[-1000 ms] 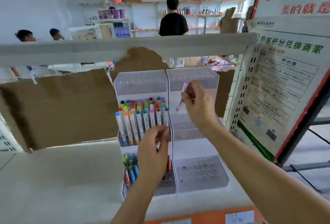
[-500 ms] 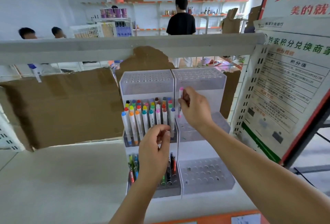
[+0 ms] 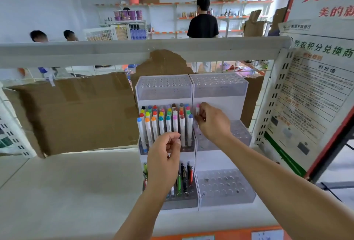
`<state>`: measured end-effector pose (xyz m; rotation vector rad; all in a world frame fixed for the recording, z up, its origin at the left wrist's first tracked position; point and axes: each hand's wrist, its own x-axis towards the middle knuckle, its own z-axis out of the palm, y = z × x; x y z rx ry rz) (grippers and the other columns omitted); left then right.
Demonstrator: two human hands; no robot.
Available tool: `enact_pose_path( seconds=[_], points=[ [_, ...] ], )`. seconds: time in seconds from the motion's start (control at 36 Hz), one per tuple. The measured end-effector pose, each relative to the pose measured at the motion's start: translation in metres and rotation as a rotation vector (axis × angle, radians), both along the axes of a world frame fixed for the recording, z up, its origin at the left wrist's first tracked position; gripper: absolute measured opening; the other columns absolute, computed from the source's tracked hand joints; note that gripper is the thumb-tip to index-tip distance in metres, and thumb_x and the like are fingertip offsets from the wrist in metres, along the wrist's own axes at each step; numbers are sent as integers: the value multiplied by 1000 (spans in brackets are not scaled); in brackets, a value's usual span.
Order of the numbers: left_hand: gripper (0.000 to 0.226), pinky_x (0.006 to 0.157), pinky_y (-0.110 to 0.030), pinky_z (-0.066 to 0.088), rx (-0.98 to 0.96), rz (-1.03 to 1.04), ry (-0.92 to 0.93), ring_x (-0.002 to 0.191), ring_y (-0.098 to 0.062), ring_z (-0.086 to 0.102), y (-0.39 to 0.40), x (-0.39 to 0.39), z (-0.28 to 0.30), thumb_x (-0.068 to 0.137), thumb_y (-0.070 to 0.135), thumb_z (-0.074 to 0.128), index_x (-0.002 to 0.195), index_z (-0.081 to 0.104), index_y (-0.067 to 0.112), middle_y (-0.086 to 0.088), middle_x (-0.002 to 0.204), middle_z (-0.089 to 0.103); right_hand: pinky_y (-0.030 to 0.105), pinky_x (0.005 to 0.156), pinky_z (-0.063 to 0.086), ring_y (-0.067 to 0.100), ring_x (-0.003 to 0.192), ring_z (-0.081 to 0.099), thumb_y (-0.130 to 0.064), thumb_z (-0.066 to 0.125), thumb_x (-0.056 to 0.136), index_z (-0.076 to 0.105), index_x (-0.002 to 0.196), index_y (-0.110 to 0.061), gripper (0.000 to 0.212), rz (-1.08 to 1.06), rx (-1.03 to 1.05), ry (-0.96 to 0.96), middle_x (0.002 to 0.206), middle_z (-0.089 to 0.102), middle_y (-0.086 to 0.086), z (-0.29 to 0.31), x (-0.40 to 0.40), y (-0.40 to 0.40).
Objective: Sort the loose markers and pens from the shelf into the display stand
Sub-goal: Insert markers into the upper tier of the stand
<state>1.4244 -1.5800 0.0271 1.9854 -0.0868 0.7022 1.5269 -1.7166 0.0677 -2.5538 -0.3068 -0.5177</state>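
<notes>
Two white display stands with clear perforated tiers stand side by side on the shelf, the left stand (image 3: 164, 88) and the right stand (image 3: 220, 86). Coloured-cap markers (image 3: 161, 125) fill the left stand's middle tier, and several pens (image 3: 184, 174) stand in its bottom tier. My right hand (image 3: 214, 123) pinches a pink-capped white marker (image 3: 197, 108) upright over the left edge of the right stand's middle tier. My left hand (image 3: 162, 161) is curled in front of the left stand's markers; whether it grips one is hidden.
Brown cardboard (image 3: 76, 113) backs the white shelf board (image 3: 67, 192) on the left. A white upper shelf rail (image 3: 115, 50) runs overhead. A printed poster (image 3: 310, 94) hangs at the right. People stand in the shop behind.
My right hand has turned the pink marker from tilted to upright and lowered it toward the right stand's middle tier. My left hand stays by the left stand's markers.
</notes>
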Motion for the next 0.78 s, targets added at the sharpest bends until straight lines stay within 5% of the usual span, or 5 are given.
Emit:
enact_pose_path(
  seconds=[0.14,0.39,0.61,0.78],
  points=[
    [16,73,-9,45,10,3,-2,85,-7,60,-5,-6,3,94,15,55,105,64,19,7,91,65,25,55,30,18,72,45,-24,51,96,47,101,-21,7,-12,-1,30,83,54,-1,4,-7,2],
    [13,69,-11,45,58,62,-6,78,-2,57,6,-26,4,94,14,55,102,64,21,14,85,62,29,70,48,21,103,57,-32,46,98,51,123,-16,30,-34,57,-129,117,62,3,1,-29,-21],
    [13,76,-27,48,103,219,40,84,-16,61,44,-49,1,94,12,54,103,64,11,-2,92,65,36,82,49,25,112,57,-30,43,100,54,126,-13,33,256,-36,-282,120,64,5,19,-78,20],
    [13,72,-27,43,199,422,130,81,-19,60,87,-84,-3,95,16,54,103,65,12,-3,91,65,33,90,46,20,115,55,-34,39,100,49,132,-15,38,447,-132,-228,126,60,2,10,-109,72]
  ],
)
